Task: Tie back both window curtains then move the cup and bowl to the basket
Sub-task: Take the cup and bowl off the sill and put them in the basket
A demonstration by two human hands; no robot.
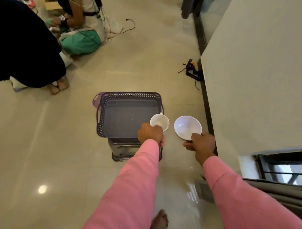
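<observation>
- Your bare foot (160, 221) stands on the glossy cream tiled floor (45, 152) at the bottom centre of the frame, between your two pink sleeves.
- At the lower right, a grey fabric curtain (286, 197) hangs under a dark-framed window (285, 169). You cannot tell from here whether it is tied back.
- Your left hand (151, 134), just below the centre of the frame, has its fingers curled round the near side of the white cup (159, 121). The cup is upright, mouth up, and sits in the picture over the near right corner of the basket.
- Your right hand (201, 143), right of centre, grips the round white bowl (187, 127) at its near rim, thumb on the edge. The bowl is tipped slightly towards you and lies in the picture just right of the basket, over the floor.
- The dark purple plastic basket (102, 114) with perforated walls is in the middle of the frame, resting on a dark stool (124, 150) whose front shows beneath it.
- Further off at right of centre, a small black device with cables (191, 70) lies on the floor against the foot of the pale wall (256, 67).
- In the upper left, two people (82, 31) crouch on the floor.
</observation>
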